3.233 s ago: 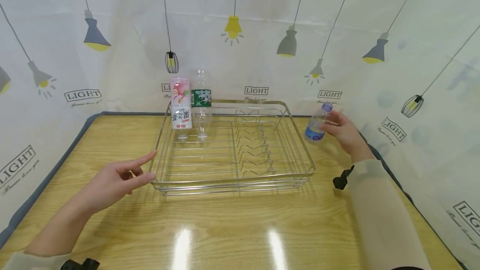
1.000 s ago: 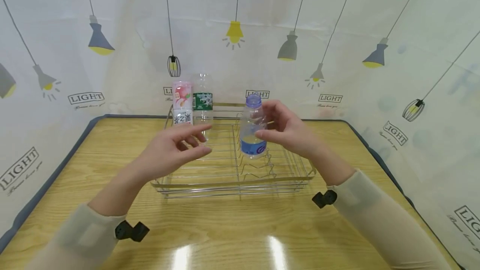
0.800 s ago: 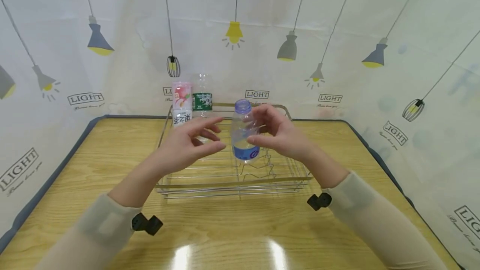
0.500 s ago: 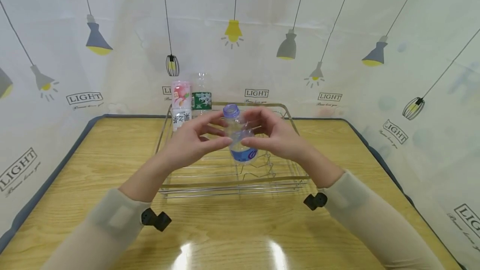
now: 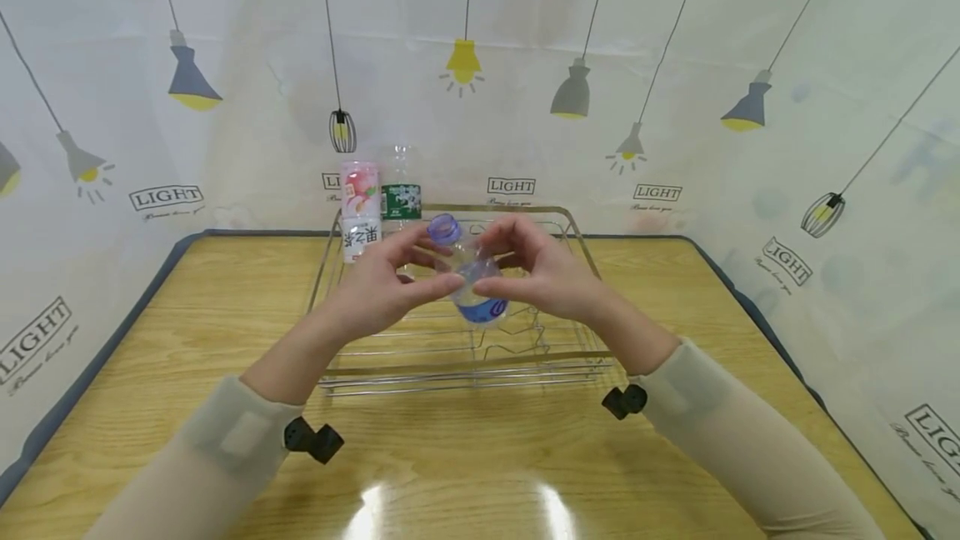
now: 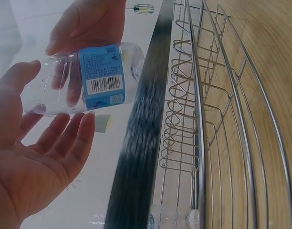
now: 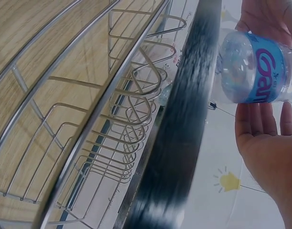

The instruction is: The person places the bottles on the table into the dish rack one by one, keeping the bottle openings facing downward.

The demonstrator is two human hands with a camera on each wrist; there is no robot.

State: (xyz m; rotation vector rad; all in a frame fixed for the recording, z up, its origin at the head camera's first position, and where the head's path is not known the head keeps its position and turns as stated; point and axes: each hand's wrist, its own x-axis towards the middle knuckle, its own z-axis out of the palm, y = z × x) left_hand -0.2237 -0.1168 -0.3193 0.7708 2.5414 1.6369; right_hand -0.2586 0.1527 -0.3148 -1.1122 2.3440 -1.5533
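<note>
A small clear plastic bottle with a blue label and purple neck is held above the wire rack. It has no cap on its mouth and leans to the left. My left hand holds its upper part between thumb and fingers. From the other side my right hand grips it, thumb in front and fingers behind. The left wrist view shows the label's barcode side. Through the clear wall, right-hand fingers are partly visible.
At the rack's back left, a pink-and-white labelled bottle and a clear bottle with a green label stand upside down. Bent wire dividers fill the rack's right part. A lamp-printed sheet rises behind the wooden table.
My right hand has carried the bottle left from beside the rack to above its middle. My left hand has left the rack's left rim and come to the bottle, which now tilts left.
</note>
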